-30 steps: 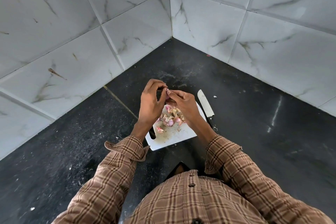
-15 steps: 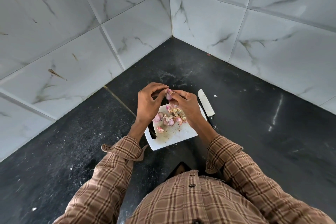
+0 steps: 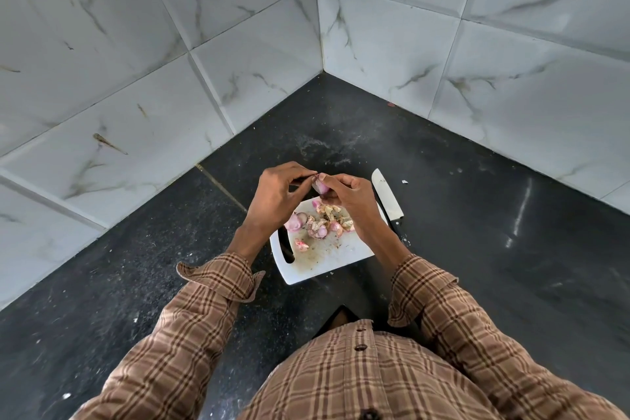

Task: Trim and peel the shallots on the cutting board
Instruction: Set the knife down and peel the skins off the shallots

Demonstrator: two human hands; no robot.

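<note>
Shallot [image 3: 319, 186], pink, half-peeled, between hands [image 3: 317, 196]

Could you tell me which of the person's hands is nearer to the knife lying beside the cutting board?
The right hand. It pinches a shallot just left of the knife; the left hand sits farther left, beyond the shallot, above the board's far edge.

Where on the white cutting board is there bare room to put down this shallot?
The near part of the white plastic cutting board, between the handle slot and the right edge, is bare apart from crumbs. The far half is crowded with pink shallot pieces and skins. The white-bladed knife borders the right side.
</note>
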